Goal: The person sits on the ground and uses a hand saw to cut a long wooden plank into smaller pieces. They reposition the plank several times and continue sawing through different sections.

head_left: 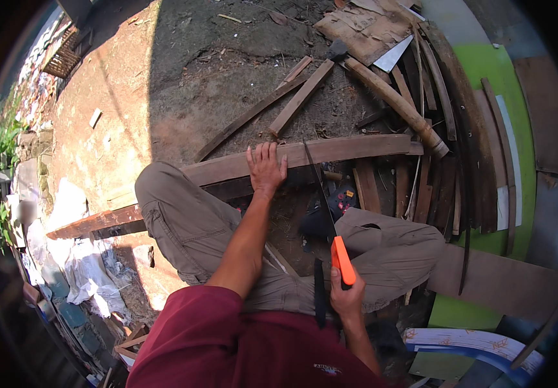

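My right hand point(346, 296) is closed around the orange handle of a handsaw point(339, 255). The dark, narrow blade points away from me, and its far end meets a long wooden beam point(343, 149) lying crosswise in front of my legs. I cannot tell how deep the blade is in the wood. Left of the blade, my left hand point(266, 169) lies on the beam with its fingers stretched out over the far edge. My bent knees are near the beam, and a dark shoe with a coloured pattern point(342, 202) shows just right of the blade.
A hammer point(338, 50) and loose wood strips point(301, 97) lie beyond the beam. At the right are a thick pole point(398, 107), stacked boards point(443, 187) and a green panel point(526, 142). White sheeting point(94, 278) lies at the left; a slatted crate point(64, 57) stands far left.
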Demonstrator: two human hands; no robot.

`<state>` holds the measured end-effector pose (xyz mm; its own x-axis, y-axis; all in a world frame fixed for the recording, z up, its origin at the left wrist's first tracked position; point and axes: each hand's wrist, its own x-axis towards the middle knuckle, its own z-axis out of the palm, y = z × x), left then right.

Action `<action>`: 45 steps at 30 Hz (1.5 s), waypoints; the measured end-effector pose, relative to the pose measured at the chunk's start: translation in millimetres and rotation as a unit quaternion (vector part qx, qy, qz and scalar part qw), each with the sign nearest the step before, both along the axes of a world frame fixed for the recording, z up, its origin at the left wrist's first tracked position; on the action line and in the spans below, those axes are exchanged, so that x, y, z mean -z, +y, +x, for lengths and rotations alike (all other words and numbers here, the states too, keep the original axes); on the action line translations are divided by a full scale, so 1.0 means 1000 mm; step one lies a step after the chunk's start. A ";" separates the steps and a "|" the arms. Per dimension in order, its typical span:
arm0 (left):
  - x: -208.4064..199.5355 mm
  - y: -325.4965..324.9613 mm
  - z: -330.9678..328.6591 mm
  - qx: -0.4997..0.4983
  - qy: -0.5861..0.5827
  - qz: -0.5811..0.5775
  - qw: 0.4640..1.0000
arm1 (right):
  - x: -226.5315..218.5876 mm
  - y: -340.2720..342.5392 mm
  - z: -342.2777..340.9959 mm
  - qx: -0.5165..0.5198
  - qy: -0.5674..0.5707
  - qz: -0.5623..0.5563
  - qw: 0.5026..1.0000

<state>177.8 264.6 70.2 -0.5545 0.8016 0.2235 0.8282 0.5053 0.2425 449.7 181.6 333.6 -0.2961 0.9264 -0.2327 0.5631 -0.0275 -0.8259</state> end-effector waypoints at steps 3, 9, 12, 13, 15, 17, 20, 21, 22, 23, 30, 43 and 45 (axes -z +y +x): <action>0.004 0.001 0.004 0.008 -0.008 0.007 1.000 | -0.007 -0.003 0.005 0.003 -0.010 -0.005 1.000; 0.006 0.006 0.007 0.016 -0.007 0.004 1.000 | 0.075 0.092 -0.095 0.036 0.001 0.062 0.997; 0.010 -0.011 0.015 0.012 -0.027 -0.010 1.000 | 0.063 0.067 -0.062 0.021 -0.024 0.030 0.999; 0.009 0.003 0.006 0.010 -0.031 -0.002 0.999 | 0.045 0.055 -0.045 0.022 -0.011 0.042 0.999; 0.010 0.006 0.004 0.004 -0.018 -0.009 1.000 | 0.024 0.031 -0.020 0.021 -0.003 0.027 0.999; 0.009 0.005 0.004 -0.002 -0.032 -0.015 0.999 | 0.022 0.029 -0.016 0.021 0.000 0.012 1.000; 0.002 0.008 0.006 0.007 -0.040 -0.038 0.998 | 0.079 0.098 -0.085 0.025 -0.058 -0.005 0.998; 0.000 0.014 0.006 0.017 -0.036 -0.025 0.999 | 0.109 0.113 -0.102 0.042 -0.012 0.059 0.997; 0.001 0.013 0.009 0.017 -0.032 -0.019 0.999 | 0.128 0.113 -0.105 0.041 0.013 0.095 0.994; 0.002 0.012 0.009 0.021 -0.031 -0.013 0.999 | 0.130 0.111 -0.104 0.035 0.016 0.080 0.996; 0.003 0.011 -0.002 -0.003 -0.034 -0.027 0.999 | 0.062 0.021 -0.016 0.033 0.005 0.071 0.997; 0.002 0.007 -0.005 0.011 -0.059 -0.059 0.996 | 0.068 0.033 -0.019 0.032 -0.016 -0.003 0.999; 0.005 0.008 -0.007 -0.002 -0.056 -0.051 0.997 | 0.097 0.058 -0.045 0.021 -0.028 0.004 0.999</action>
